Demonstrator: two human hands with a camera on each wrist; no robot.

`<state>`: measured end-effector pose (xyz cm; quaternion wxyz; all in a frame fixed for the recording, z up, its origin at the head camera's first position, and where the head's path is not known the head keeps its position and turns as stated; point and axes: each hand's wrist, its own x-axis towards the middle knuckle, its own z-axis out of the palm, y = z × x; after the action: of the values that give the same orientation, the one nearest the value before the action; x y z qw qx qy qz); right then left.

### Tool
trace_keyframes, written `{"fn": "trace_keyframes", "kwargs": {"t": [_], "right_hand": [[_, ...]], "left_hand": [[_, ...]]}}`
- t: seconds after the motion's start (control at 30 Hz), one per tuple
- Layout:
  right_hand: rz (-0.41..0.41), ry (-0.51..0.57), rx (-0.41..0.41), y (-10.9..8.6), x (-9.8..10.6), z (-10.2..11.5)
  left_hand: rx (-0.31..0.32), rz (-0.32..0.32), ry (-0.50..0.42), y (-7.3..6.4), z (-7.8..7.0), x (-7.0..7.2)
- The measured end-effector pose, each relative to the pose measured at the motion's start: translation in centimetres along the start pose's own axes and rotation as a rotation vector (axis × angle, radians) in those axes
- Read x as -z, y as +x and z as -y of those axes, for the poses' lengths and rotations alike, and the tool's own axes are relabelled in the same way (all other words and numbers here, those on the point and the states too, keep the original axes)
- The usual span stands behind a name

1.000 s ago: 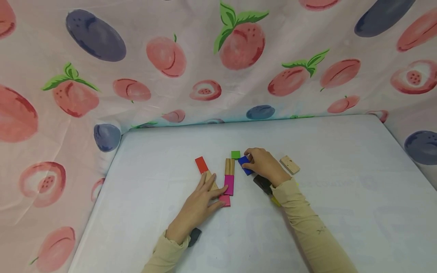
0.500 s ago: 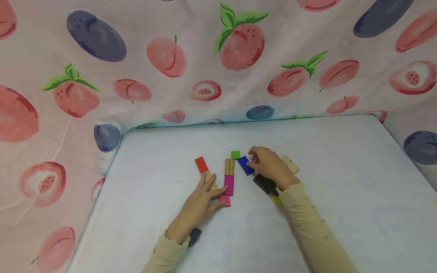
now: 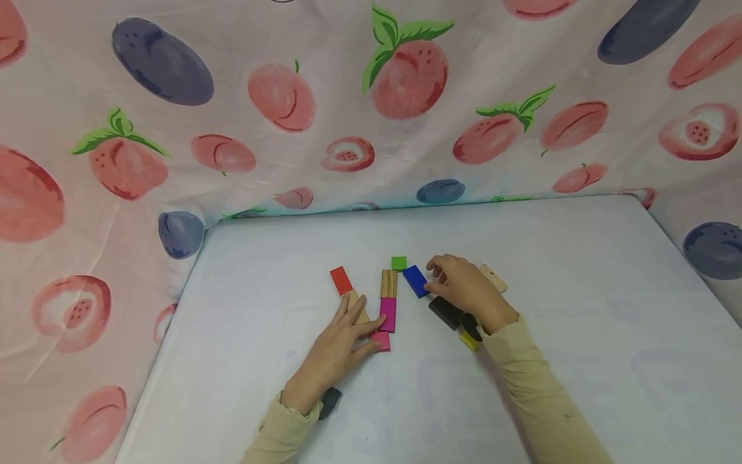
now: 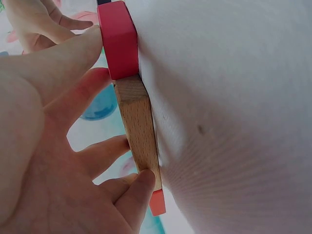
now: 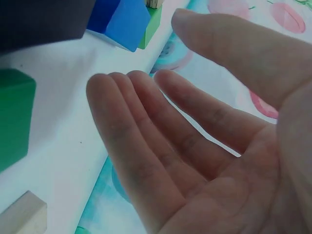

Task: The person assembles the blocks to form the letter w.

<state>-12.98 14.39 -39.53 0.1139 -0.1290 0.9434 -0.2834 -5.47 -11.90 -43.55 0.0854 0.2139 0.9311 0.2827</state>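
My left hand [image 3: 330,357] lies with spread fingers over a slanted row: a red block [image 3: 341,279], a plain wooden block [image 3: 356,307] and a pink block [image 3: 380,341]. In the left wrist view, fingertips touch the wooden block [image 4: 139,126] and the thumb touches the pink block [image 4: 118,41]. A magenta block [image 3: 388,314] and a striped wooden piece [image 3: 389,282] form an upright line. The right hand [image 3: 468,289] hovers palm inward beside the blue block [image 3: 415,281], fingers loosely bent, holding nothing. The small green block [image 3: 399,263] sits by the blue one's upper corner.
Below the right hand lie a black block [image 3: 444,313] and a yellow block [image 3: 469,341]. A light wooden block [image 3: 494,277] is partly behind that hand. The right wrist view shows another green block [image 5: 14,119]. Fruit-patterned cloth [image 3: 348,96] rises behind the white table [image 3: 278,258].
My right hand has let go of the blue block and drawn back to the right, uncovering more of the black and yellow blocks. The left hand has stayed put.
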Motion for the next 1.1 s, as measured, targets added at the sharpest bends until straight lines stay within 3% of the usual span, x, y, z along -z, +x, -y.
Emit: {"fn": "trace_keyframes", "kwargs": {"t": [1.1], "right_hand": [[0.049, -0.044, 0.044, -2.3, -0.4, -1.4]], "left_hand": [[0.008, 0.008, 0.004, 0.0, 0.0, 0.0]]}}
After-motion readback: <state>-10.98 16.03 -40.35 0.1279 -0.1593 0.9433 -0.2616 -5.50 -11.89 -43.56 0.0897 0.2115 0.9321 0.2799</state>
